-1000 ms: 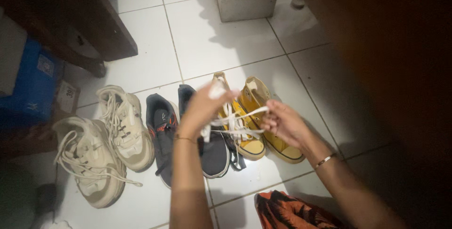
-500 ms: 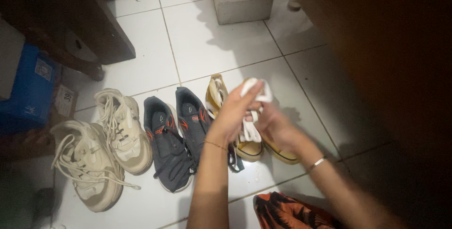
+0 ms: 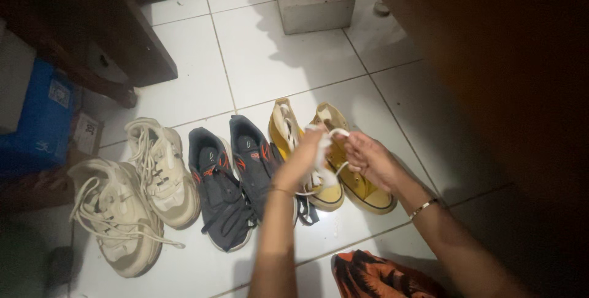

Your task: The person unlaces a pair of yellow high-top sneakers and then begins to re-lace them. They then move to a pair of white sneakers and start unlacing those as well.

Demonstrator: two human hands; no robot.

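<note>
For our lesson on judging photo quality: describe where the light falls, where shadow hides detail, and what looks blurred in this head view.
Head view: light pools on the white floor tiles and the yellow shoes; the right side and left edge sink into deep shadow; the left hand and right hand look slightly soft around the white laces; no strong glare.

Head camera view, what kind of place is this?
Probably a home corner used for shoes. Three pairs stand in a row on a white tiled floor: cream sneakers, dark blue sneakers and yellow sneakers. Dark wooden furniture stands around them. Both hands hold a white lace.
</note>
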